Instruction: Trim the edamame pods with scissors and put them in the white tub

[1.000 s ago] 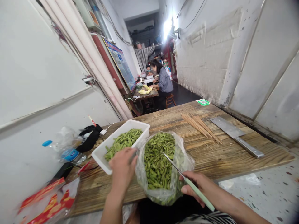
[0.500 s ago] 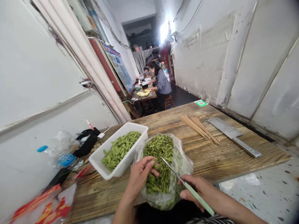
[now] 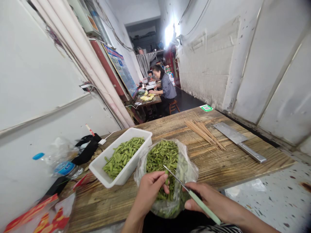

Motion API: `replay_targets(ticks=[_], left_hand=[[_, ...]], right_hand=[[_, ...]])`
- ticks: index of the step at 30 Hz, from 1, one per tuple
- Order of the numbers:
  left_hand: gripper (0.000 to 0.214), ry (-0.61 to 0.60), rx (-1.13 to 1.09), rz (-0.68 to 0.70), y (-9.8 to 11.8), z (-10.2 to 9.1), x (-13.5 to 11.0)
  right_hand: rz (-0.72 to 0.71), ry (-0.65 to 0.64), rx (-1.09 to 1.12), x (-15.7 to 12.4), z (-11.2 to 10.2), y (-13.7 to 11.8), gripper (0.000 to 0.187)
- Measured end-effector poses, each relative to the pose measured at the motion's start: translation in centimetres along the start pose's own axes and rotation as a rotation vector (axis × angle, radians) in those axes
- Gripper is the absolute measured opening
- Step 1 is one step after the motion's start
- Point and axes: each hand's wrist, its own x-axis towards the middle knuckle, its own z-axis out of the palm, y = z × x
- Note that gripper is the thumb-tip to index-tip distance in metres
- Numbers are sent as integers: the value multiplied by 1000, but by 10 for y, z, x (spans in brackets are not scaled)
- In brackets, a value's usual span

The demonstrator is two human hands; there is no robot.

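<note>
My right hand (image 3: 206, 202) is closed round the pale green handle of a thin-bladed knife (image 3: 199, 204). Its blade reaches left and away over an open clear plastic bag (image 3: 190, 168) full of green edamame pods (image 3: 161, 152). Above the near part of the bag, my left hand (image 3: 152, 187) pinches a single edamame pod (image 3: 166, 174) close to the blade; the fingers partly cover the pod. Left of the bag, a white plastic tub (image 3: 99, 173) holds more loose edamame pods (image 3: 123, 153).
Bamboo skewers (image 3: 205, 134) and a cleaver (image 3: 239, 139) lie to the right on the wooden table (image 3: 102, 200). A plastic bottle (image 3: 64, 168) and a red-printed bag (image 3: 46, 215) are at the left. A person (image 3: 167, 87) sits at a farther table.
My left hand has moved slightly down and right, and its fingers have closed on a pod by the blade. The knife stays in my right hand. The view has shifted slightly.
</note>
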Motion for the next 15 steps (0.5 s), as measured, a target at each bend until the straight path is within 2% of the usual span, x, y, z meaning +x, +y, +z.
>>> replay_targets(ticks=[6, 9, 12, 15], left_hand=[[31, -4, -20, -71, -1, 4, -2], [26, 50, -78, -85, -4, 3, -1], [22, 139, -319, -127, -5, 3, 2], [28, 238, -587, -160, -3, 4, 4]], right_hand=[[45, 15, 39, 2, 5, 4, 30], [65, 34, 41, 3, 6, 6, 32], [101, -16, 155, 1, 6, 8, 37], [103, -113, 315, -2, 6, 8, 48]])
